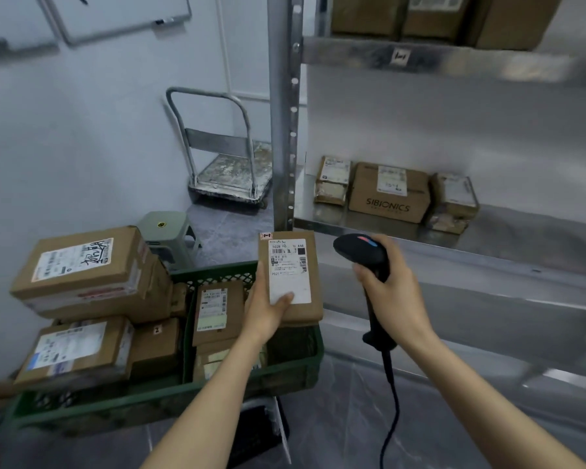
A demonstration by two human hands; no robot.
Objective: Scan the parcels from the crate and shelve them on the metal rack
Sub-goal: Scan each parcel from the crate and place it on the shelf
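My left hand [268, 308] grips a small brown parcel [290, 265] with a white label facing up, held above the right end of the green crate [217, 394]. My right hand [391, 292] is closed around the handle of a black corded barcode scanner [361, 248], whose head sits just right of the parcel. Several more cardboard parcels [92, 265] fill the crate. The metal rack [454, 231] stands to the right, with three parcels on its middle shelf, one printed SIBIONICS [388, 194].
A metal hand trolley [227, 174] stands against the wall behind the rack's post [285, 113]. A small green stool [166, 231] sits behind the crate. More boxes [437, 15] rest on the rack's top shelf. A whiteboard [115, 11] hangs on the wall.
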